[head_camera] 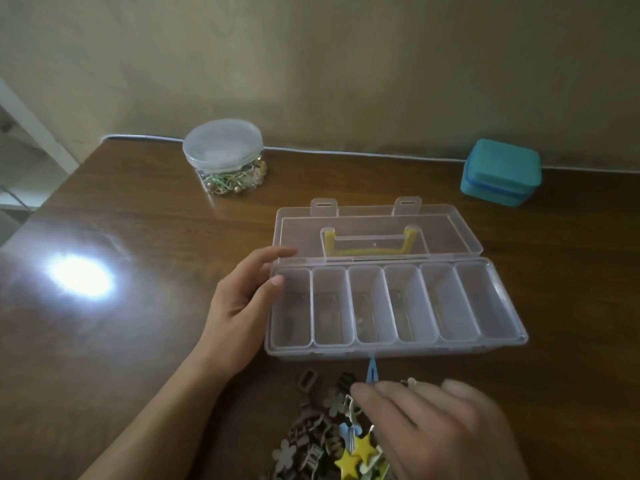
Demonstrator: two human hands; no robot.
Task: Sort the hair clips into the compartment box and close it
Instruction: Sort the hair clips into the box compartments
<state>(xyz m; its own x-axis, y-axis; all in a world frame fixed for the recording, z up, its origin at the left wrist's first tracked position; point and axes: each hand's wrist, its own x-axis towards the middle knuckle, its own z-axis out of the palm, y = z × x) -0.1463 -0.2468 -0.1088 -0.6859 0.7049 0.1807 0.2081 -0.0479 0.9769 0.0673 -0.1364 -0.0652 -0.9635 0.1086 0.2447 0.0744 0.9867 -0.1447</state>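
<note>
Nearest us, our right hand [440, 431] is lying over a heap of small hair clips [332, 441] on the brown wooden table [121, 341], fingers spread loosely and clamped on nothing we can make out. Among the grey flower and bar shapes, two yellow star clips [356, 455] and a slim blue clip [372, 370] are showing. Just beyond, the clear plastic compartment box [394, 351] is sitting open, its six long compartments empty, its lid [377, 233] with a yellow handle lying back flat. Our left hand [242, 303] is bracing the box's left end, thumb on the rim, fingers apart. Farther back, a round clear jar [225, 157] is holding gold and green trinkets, and a closed teal case [500, 171] is standing near the wall.
</note>
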